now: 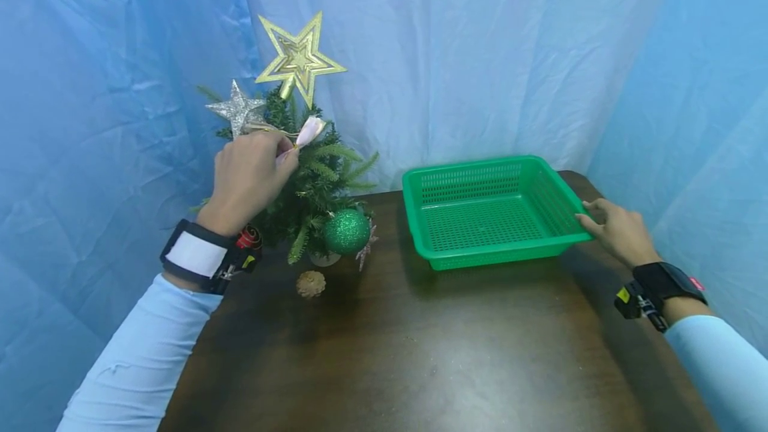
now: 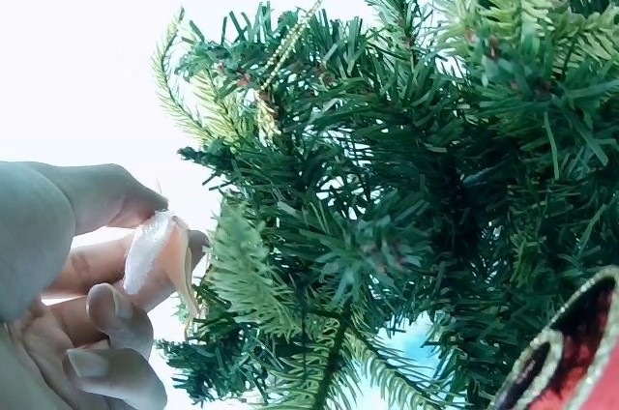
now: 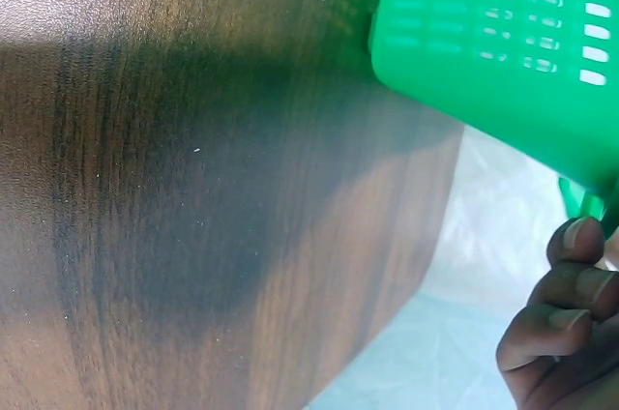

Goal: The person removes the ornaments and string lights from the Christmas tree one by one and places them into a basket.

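Curtained booth: blue drapes (image 1: pixel 480 52) on three sides, wood-grain table (image 1: pixel 456 339).

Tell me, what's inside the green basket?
Inside the green basket, I see just its slotted floor and walls, with nothing lying there. The near rim covers the strip right behind it, so I can't see there.

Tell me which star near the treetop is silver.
The lower, smaller silver star, just above the left hand in the head view; the larger star at the top is gold.
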The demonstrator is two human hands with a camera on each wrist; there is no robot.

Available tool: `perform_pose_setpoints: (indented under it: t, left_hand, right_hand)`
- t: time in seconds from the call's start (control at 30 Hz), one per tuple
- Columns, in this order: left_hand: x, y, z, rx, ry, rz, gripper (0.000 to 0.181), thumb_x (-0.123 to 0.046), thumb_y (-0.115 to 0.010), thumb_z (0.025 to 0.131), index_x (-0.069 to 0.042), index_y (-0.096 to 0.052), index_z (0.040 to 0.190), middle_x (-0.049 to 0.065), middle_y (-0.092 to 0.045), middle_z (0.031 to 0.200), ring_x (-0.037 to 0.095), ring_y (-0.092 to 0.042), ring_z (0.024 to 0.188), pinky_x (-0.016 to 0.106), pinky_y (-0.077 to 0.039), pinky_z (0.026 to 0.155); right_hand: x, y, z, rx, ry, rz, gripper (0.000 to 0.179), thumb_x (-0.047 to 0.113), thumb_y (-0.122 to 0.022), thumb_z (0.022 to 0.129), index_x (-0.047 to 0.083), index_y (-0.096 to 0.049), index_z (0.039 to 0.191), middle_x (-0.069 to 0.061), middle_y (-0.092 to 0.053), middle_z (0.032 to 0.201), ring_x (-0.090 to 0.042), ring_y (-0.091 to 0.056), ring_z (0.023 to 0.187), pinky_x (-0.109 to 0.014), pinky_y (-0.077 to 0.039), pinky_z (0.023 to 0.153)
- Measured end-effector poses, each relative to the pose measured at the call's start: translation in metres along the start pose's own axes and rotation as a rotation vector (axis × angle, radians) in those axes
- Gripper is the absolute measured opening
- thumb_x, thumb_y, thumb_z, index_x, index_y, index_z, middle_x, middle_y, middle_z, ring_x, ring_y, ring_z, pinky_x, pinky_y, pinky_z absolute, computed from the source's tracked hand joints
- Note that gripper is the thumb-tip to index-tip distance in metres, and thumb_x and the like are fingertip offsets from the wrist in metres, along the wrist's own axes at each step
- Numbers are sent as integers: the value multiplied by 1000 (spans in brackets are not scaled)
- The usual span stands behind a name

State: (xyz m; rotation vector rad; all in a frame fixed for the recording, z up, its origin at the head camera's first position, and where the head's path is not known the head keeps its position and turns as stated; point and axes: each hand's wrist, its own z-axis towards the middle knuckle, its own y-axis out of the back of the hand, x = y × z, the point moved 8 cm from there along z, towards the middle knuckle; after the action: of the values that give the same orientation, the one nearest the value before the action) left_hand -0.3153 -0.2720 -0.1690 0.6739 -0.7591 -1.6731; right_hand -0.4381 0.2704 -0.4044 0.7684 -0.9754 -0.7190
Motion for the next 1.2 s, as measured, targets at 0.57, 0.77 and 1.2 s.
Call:
perform_pose_setpoints:
  t: [0.57, 0.77, 1.2]
  left_hand:
    - [-18, -1, 1, -46, -65, -27, 17, -15, -66, 99, -3, -78, 100, 12, -69, 78, 26, -49, 55, 37, -34, 43]
    - [-26, -4, 0, -56, -87, -36, 17, -15, -67, 99, -3, -78, 100, 12, -72, 82, 26, -54, 57, 39, -39, 45]
    - [-42, -14, 1, -55, -117, -71, 16, -15, -66, 98, -3, -77, 99, 10, -71, 82, 24, -52, 56, 38, -38, 44]
  right_hand:
    - [0, 1, -3, -16, 3, 4, 45, 23, -60, 106, -10, -56, 136, -38, -61, 125, -44, -66, 82, -44, -50, 56]
    - [1, 1, -3, -26, 11, 8, 44, 23, -59, 107, -10, -57, 136, -38, -61, 124, -46, -66, 84, -42, -49, 55]
    - [5, 4, -3, -24, -1, 18, 44, 22, -59, 107, -10, -57, 136, -37, -60, 127, -41, -67, 76, -37, -40, 52]
